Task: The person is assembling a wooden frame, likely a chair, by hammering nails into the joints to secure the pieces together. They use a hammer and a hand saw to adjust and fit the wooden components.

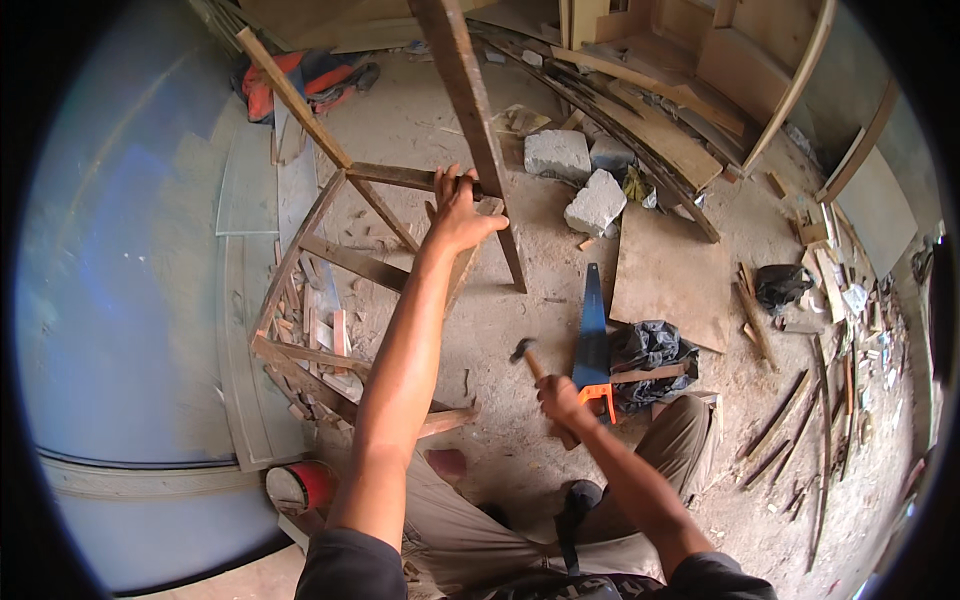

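A bare wooden frame [355, 262], like that of a chair, leans in front of me with its long posts pointing away. My left hand [465, 212] grips it where a crossrail [395, 177] meets the right-hand post [475, 105]; the thumb stretches along the post's side. In my right hand [562, 400] is a hammer [533, 358], held by its wooden handle with the head toward the frame but apart from it. A handsaw [592, 335] with a blue blade and orange handle lies just beyond that hand.
Beside the saw are a black plastic bag [652, 350] and a board [672, 275]. Concrete lumps [597, 203] and planks [660, 130] lie farther off. Wood strips [780, 425] litter the right side. A red bucket [318, 484] stands near my left arm, by a bluish panel [130, 270].
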A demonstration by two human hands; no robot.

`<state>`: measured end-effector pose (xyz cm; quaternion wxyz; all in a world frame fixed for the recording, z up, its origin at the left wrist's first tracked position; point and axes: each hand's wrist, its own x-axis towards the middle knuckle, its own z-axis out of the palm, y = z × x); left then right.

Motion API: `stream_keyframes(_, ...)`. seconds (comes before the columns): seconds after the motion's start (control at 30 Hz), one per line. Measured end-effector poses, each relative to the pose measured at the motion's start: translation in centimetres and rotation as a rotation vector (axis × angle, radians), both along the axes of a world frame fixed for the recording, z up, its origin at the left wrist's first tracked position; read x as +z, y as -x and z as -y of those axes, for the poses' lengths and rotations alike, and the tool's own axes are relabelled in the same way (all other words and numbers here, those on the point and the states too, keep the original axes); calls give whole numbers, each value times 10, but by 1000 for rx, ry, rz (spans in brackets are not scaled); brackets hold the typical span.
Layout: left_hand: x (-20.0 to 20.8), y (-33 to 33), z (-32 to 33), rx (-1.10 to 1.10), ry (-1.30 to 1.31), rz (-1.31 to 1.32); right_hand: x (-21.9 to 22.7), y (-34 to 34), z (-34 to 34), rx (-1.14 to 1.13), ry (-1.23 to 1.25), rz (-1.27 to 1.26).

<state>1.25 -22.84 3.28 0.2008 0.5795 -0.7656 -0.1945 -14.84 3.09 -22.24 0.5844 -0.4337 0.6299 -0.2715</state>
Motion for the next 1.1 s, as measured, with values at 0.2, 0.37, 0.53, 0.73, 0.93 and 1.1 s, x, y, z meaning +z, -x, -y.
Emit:
stream_keyframes(0.2, -4, -4, 1, 22, 6, -38, 162, 88, 142, -454, 46, 647)
stream_keyframes(0.37, -8, -6, 5, 28, 34, -38, 266, 127, 231, 54, 206, -140)
stream_keyframes(0.53, -22, -3, 12, 36, 68, -66, 293, 106, 247, 40, 299, -111)
stream_keyframes(0.73, -30, -2, 22, 4, 123, -84, 324, 118, 260, 31, 334, -283)
stream_keyframes(0.93, -26, -11, 23, 29, 76, -6, 308, 94, 253, 299, 226, -349)
stream_keyframes(1.1, -23, -7, 26, 30, 70, 3, 292, 89, 257, 259, 223, -363)
